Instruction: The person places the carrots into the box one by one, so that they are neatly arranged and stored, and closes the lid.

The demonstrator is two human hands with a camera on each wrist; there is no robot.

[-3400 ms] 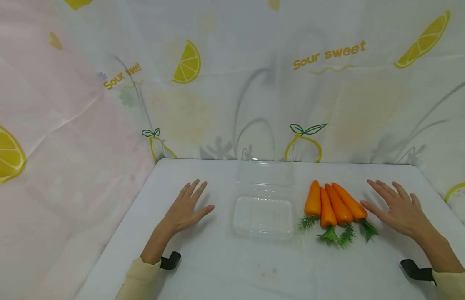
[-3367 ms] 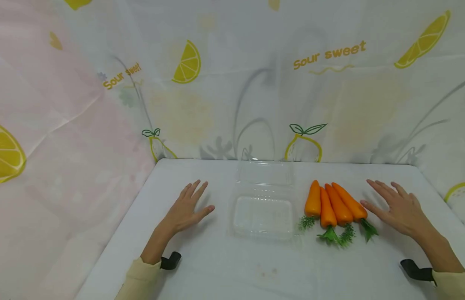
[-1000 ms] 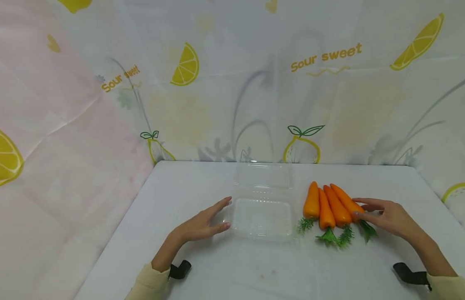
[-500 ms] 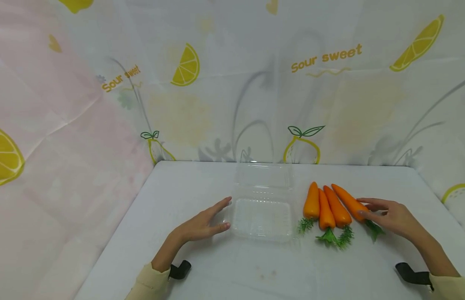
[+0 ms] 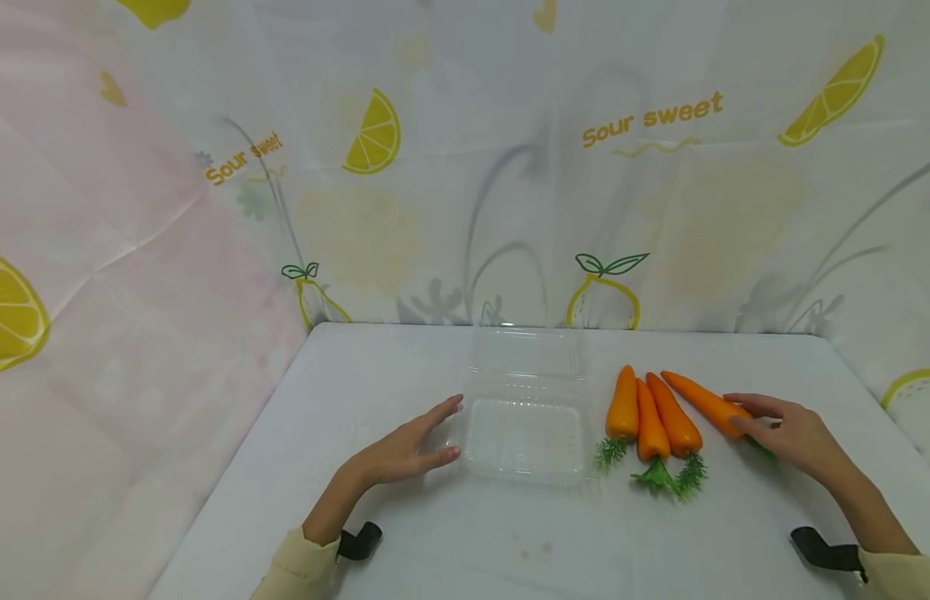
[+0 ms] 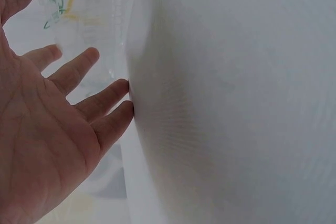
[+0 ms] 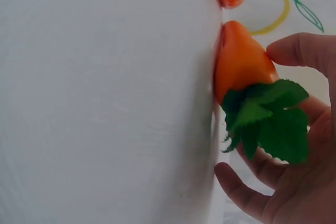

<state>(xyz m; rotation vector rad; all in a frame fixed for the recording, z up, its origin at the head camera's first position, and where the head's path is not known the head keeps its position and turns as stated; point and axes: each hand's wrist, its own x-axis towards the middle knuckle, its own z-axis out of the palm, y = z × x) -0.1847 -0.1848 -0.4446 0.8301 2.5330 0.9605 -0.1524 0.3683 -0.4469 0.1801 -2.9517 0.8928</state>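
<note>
Outermost carrot [image 5: 701, 402] has swung outward since a second ago, when it lay against its neighbours; a gap now opens at its leafy end, the tip staying near theirs. Right hand [image 5: 798, 435] has drifted outward with it.

Right hand: pinching that carrot near the thick end, thumb on one side, fingers on the other. Carrot points forward and inward from the grip. Its green leaves [image 7: 268, 121] sit at the palm, mostly covered by the hand in the head view. Cannot tell if the carrot is lifted from the tabletop [image 5: 570, 542].

Left hand [image 5: 401, 450]: fingers spread, thumb apart, grasping nothing. Tips at the near side of a clear plastic container [image 5: 523, 437]; actual contact cannot be told. Container stands open between the hands, closer to the left, its lid [image 5: 528, 353] folded back, farther forward than either hand.

Three carrots [image 5: 652, 425] lie side by side just inward of the right hand, between it and the container, tips pointing away from the person, green tops [image 5: 655, 475] towards the person. Beyond both hands, a cloth [image 5: 450, 225] printed with lemons and lettering
</note>
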